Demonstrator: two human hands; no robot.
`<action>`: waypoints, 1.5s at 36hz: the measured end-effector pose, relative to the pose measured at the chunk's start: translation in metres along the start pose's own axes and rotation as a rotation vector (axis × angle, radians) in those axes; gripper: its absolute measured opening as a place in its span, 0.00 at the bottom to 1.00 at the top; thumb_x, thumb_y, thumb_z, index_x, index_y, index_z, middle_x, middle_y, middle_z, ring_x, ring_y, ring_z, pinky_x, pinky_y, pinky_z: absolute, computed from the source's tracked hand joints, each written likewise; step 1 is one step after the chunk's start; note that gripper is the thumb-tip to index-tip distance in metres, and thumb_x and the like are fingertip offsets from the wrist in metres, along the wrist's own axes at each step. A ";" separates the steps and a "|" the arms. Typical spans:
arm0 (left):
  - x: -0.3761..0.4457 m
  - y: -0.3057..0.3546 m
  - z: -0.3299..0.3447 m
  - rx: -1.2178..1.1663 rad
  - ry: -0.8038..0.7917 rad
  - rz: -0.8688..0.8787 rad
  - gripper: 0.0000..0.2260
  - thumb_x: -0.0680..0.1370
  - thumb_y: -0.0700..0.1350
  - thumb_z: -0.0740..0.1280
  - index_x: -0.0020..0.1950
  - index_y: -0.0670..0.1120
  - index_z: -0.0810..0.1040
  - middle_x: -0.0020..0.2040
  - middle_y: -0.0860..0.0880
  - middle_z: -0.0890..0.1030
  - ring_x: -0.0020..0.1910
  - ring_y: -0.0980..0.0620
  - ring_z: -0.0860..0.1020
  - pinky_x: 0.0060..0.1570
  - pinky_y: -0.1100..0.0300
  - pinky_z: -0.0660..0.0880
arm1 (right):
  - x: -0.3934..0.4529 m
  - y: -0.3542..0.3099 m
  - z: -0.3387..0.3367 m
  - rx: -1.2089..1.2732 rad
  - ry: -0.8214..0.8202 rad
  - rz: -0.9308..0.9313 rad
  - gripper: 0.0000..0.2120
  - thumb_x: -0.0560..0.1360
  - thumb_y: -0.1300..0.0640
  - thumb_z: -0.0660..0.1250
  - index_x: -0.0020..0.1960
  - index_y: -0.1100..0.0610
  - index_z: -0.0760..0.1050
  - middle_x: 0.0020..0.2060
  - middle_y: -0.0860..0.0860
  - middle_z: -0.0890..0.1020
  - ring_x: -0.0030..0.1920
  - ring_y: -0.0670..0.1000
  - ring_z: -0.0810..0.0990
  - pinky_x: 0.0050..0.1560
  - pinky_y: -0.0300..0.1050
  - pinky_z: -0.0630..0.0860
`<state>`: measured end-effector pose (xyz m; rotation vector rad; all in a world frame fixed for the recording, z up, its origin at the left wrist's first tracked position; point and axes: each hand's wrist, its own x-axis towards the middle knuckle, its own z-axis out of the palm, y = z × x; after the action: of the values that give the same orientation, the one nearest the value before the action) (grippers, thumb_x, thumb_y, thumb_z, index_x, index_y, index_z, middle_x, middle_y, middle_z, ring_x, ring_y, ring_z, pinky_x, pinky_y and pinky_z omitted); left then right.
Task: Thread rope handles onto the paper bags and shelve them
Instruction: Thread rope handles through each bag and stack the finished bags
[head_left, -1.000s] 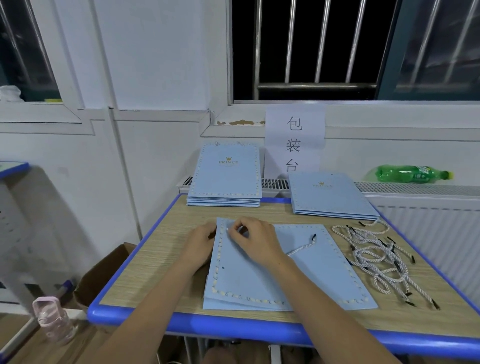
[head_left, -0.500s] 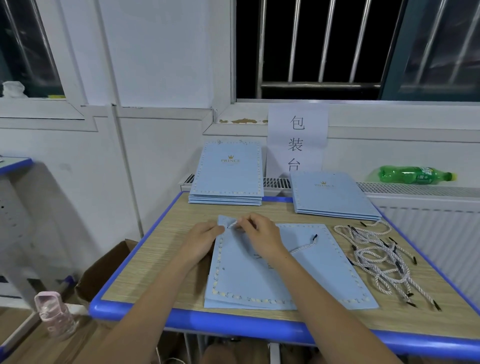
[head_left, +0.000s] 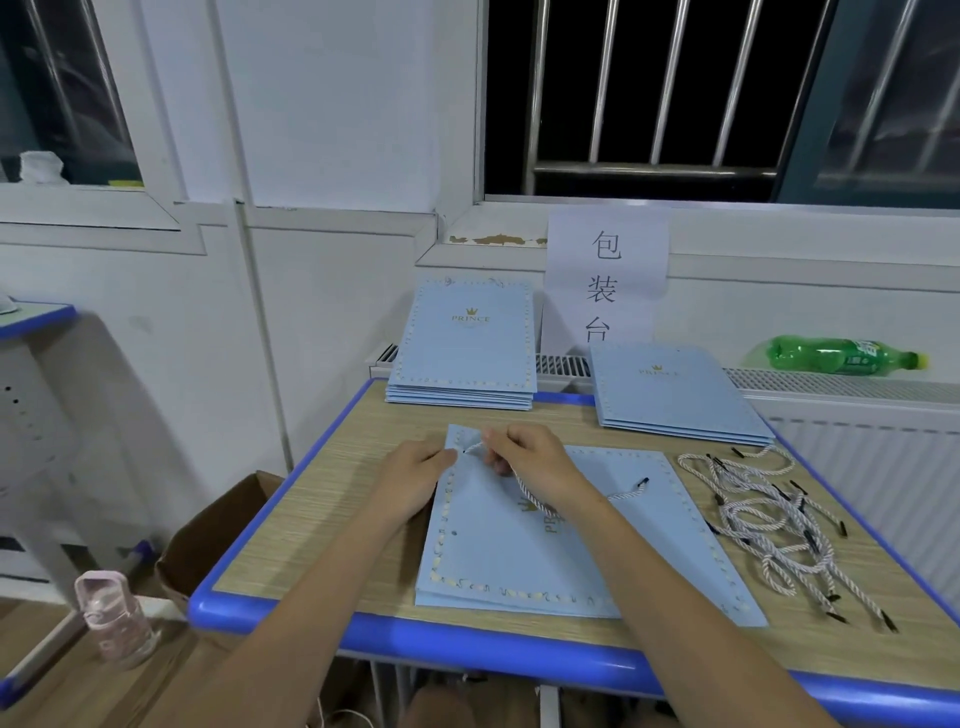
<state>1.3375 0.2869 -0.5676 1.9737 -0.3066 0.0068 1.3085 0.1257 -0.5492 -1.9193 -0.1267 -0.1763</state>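
Paper bag, handle threading

My right hand pinches the rope handle at the blue paper bag (top corner); my left hand holds its edge.

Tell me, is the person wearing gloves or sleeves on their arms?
No. Both arms are bare from the bottom of the picture to the fingers. The left hand and right hand have no gloves, rings, watch or bracelet showing.

Bare wood-grain tabletop lies left of the hands; tangled white rope handles crowd their right, light-blue paper bag stacks beyond.
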 end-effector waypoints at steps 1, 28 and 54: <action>0.000 0.000 0.000 0.006 0.009 0.001 0.19 0.79 0.41 0.62 0.29 0.46 0.60 0.28 0.47 0.64 0.30 0.51 0.62 0.34 0.57 0.56 | 0.000 -0.003 -0.004 -0.043 -0.021 0.006 0.15 0.78 0.54 0.64 0.34 0.57 0.76 0.32 0.48 0.80 0.33 0.47 0.76 0.40 0.40 0.75; -0.008 0.013 -0.009 -0.356 0.036 -0.206 0.08 0.79 0.42 0.59 0.42 0.45 0.76 0.36 0.49 0.78 0.25 0.58 0.76 0.23 0.67 0.69 | -0.031 -0.029 -0.097 -0.343 -0.418 0.201 0.13 0.80 0.54 0.61 0.38 0.56 0.70 0.27 0.48 0.72 0.26 0.45 0.65 0.27 0.36 0.61; -0.021 -0.009 -0.009 0.291 0.183 0.139 0.05 0.77 0.44 0.66 0.53 0.46 0.75 0.41 0.53 0.74 0.37 0.57 0.72 0.36 0.63 0.67 | -0.022 0.018 -0.036 -0.396 0.101 -0.151 0.14 0.75 0.64 0.66 0.50 0.48 0.65 0.39 0.51 0.72 0.31 0.47 0.70 0.34 0.31 0.68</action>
<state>1.3204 0.3029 -0.5755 2.2170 -0.3362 0.3367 1.2881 0.0858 -0.5576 -2.2907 -0.1794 -0.4250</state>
